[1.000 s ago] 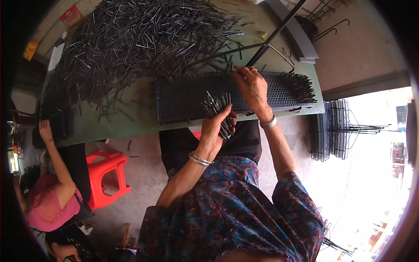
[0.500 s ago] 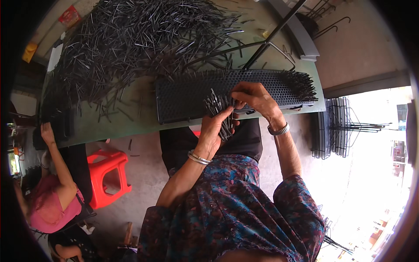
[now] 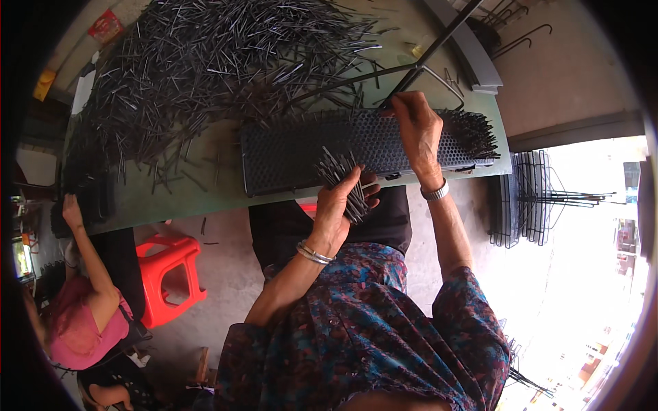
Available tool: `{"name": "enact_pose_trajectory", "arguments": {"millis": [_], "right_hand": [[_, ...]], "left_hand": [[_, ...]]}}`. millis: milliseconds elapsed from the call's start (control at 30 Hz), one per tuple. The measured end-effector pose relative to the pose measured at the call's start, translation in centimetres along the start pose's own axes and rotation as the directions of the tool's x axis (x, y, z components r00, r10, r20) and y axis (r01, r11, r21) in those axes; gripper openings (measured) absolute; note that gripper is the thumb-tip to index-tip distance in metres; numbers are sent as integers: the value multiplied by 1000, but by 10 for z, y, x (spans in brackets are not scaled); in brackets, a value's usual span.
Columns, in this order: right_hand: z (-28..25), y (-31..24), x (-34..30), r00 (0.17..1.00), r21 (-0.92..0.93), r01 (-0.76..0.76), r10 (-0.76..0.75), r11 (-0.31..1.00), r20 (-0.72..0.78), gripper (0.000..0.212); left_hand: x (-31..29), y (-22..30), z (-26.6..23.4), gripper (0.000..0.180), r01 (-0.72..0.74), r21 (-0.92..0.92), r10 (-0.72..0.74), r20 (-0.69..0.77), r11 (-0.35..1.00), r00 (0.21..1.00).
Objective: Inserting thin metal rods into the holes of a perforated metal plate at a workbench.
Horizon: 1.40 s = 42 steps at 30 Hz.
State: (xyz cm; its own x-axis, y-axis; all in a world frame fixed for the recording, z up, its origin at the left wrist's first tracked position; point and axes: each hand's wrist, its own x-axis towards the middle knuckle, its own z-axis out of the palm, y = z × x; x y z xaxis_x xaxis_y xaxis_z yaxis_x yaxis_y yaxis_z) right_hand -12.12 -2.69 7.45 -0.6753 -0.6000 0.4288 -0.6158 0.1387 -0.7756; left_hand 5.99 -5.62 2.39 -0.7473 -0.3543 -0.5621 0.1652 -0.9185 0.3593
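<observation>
My left hand [image 3: 336, 205] is wrapped round a bundle of thin black rods [image 3: 337, 171], just over the near edge of a dark perforated board [image 3: 291, 161]. Over the board's far edge, my right hand [image 3: 418, 127] is closed in a pinch at thumb and fingertips. Anything in that pinch is too small and hidden to make out. Rods stand in the board's holes along its far edge, and a dense cluster of upright rods [image 3: 476, 133] fills its right end.
A large heap of loose rods [image 3: 226, 61] covers the green table's far left. A dark metal bar [image 3: 439, 48] slants above the board. Another person [image 3: 89, 301] works at the left, near a red stool [image 3: 168, 277]. Wire racks [image 3: 531, 198] stand at the right.
My right hand has moved away from the bundle, up and right to the board's far edge. My left hand keeps hold of the rods, nearly in place.
</observation>
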Motion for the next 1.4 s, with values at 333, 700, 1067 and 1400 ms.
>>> {"name": "enact_pose_trajectory", "arguments": {"millis": [333, 700, 1067, 1400], "right_hand": [[12, 20, 11, 998, -2, 49, -49, 999, 37, 9], [13, 50, 2, 954, -108, 209, -178, 972, 242, 15], [-13, -8, -31, 715, 59, -297, 181, 953, 675, 22], [-13, -6, -27, 620, 164, -520, 238, 838, 748, 22]], "left_hand": [[0, -2, -9, 29, 65, 23, -65, 24, 998, 998], [5, -4, -8, 28, -3, 86, -1, 55, 996, 998], [-2, 1, 0, 21, -73, 108, 72, 12, 991, 997], [-6, 2, -1, 23, -85, 214, 93, -24, 973, 995]]}}
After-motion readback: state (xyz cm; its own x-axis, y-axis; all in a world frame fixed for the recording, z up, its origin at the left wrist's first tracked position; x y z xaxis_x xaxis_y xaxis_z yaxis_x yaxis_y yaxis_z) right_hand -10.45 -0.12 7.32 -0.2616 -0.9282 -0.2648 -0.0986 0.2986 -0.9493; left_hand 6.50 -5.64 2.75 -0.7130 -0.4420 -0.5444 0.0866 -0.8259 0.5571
